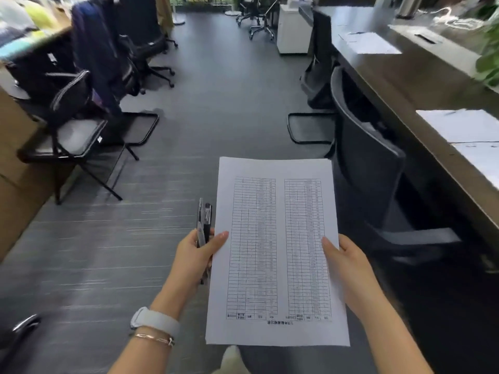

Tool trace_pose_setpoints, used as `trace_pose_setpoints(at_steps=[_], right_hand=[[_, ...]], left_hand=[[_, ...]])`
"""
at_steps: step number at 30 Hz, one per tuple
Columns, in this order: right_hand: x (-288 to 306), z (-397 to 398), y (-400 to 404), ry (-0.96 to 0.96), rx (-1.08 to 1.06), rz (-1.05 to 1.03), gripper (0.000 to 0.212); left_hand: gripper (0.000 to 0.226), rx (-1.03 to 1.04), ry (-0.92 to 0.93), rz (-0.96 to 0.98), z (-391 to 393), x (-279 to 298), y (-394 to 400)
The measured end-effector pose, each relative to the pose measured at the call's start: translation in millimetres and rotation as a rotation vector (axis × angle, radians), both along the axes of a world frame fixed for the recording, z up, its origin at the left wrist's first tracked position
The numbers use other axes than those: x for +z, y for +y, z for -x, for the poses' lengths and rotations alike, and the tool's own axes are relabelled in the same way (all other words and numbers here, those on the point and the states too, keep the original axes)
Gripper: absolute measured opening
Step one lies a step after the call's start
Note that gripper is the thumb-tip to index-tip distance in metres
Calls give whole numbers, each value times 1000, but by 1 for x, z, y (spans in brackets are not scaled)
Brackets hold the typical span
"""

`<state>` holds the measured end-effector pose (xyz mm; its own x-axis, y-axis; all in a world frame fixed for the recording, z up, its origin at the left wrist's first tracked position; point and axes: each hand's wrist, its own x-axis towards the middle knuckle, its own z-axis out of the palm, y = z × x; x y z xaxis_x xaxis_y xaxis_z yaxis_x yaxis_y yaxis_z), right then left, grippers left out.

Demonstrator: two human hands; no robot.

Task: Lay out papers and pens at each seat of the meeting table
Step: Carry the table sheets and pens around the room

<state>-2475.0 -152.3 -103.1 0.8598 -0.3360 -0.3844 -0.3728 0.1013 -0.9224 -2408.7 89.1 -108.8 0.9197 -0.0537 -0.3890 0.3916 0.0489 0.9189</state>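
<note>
Person stands in the aisle w/ both hands up in front. Left hand (198,252) is clenched on a couple of pens (204,225) and also pinches the left edge of the sheet (275,247) under the thumb; pens stick up past the fingers (220,237), alongside the paper edge. Right hand (345,263) grasps the sheet's right edge, thumb on top, other fingers hidden underneath. Probably held this way so the paper stays flat and readable while the pens stay bundled in one hand, ready to peel off one at a time. Can't tell if it's one sheet or a thin stack; only the top page w/ a printed table shows.

Tabletop (421,85) runs along the right side. Papers already lie on it: one set near (464,125), another just beside it toward the camera (483,160), and one farther down (370,43). A dark mark on the far sheet may be a pen, too blurred to say. So some seats look served, task partway done by my guess. Chair (364,147) is tucked against the tabletop edge, between the person and the near papers.

Containers: none holding the supplies; everything's carried by hand. White cabinet (293,31) at the far end, contents not visible.
</note>
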Motion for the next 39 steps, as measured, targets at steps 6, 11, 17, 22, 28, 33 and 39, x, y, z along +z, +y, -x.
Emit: trace_pose_setpoints(at_steps=[6,11,17,22,28,33,39], right_hand=[[4,-122,35,1,74,-32,19],[-12,-246,32,-16,95,-19,17],[-21,-439,1,-36,113,-36,17],[2,-591,-29,-40,134,-51,18],[16,-749,-53,-45,144,-66,17],[6,-893,-73,-33,109,-96,19],[14,-1077,-103,-59,61,-79,18]], left_hand=[[33,89,30,-12,-99,-8,43],[36,150,44,1,-213,-25,41],[21,160,17,-25,-401,-28,12],[18,152,-17,-57,-554,1,-17],[10,169,-45,-26,-711,16,-45],[17,139,-36,-33,-863,1,-67],[29,70,-85,-25,-1069,0,-97]])
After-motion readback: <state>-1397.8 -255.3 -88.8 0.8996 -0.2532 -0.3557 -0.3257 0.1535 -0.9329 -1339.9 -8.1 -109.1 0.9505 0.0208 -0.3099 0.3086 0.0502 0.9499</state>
